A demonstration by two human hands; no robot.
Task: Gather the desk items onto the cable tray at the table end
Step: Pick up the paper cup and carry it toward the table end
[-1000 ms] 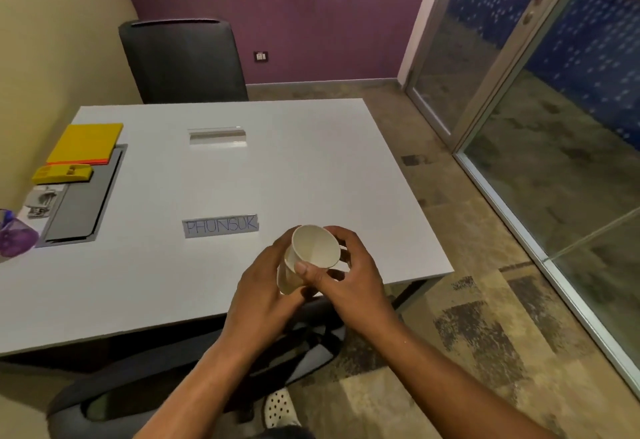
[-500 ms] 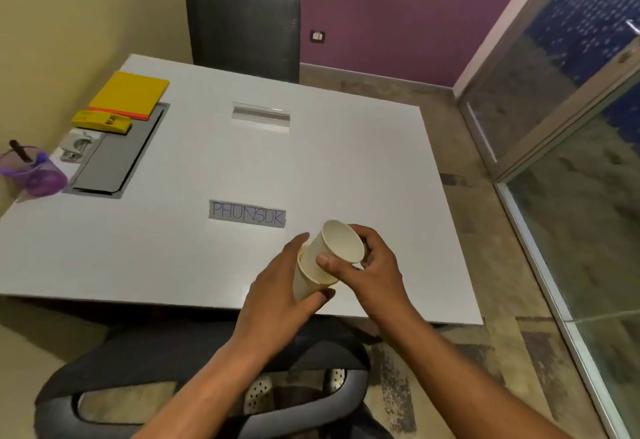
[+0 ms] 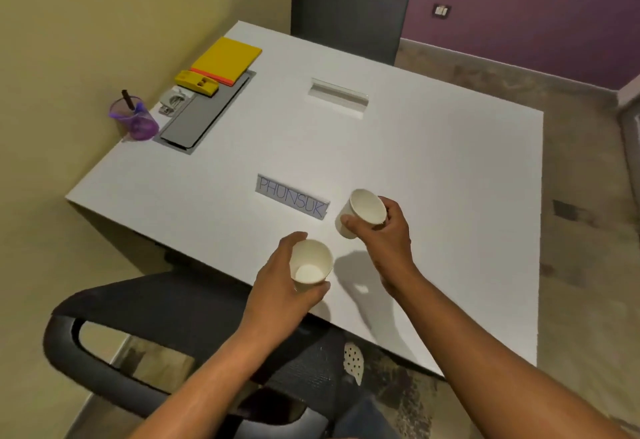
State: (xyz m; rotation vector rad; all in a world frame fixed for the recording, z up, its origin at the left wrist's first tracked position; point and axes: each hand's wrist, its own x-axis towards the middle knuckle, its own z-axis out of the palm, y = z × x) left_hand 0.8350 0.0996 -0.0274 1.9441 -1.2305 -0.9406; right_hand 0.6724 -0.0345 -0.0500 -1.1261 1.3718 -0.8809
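You held one paper cup in each hand: your left hand (image 3: 277,286) gripped the near cup (image 3: 310,265) upright at the table (image 3: 450,179) edge, and your right hand (image 3: 384,231) gripped the far cup (image 3: 363,212), tilted, beside the name card (image 3: 292,200). The grey tray (image 3: 204,111) lay well apart at the wall end, with the yellow book (image 3: 227,58), stapler (image 3: 196,82) and purple holder (image 3: 135,120) crowded along it. Held separately, each cup could probably be set down there on its own.

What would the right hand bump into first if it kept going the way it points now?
Probably the name card. The right hand, gripping a paper cup, points up-left across the table; the card lies just beyond the cup, though height is unclear.
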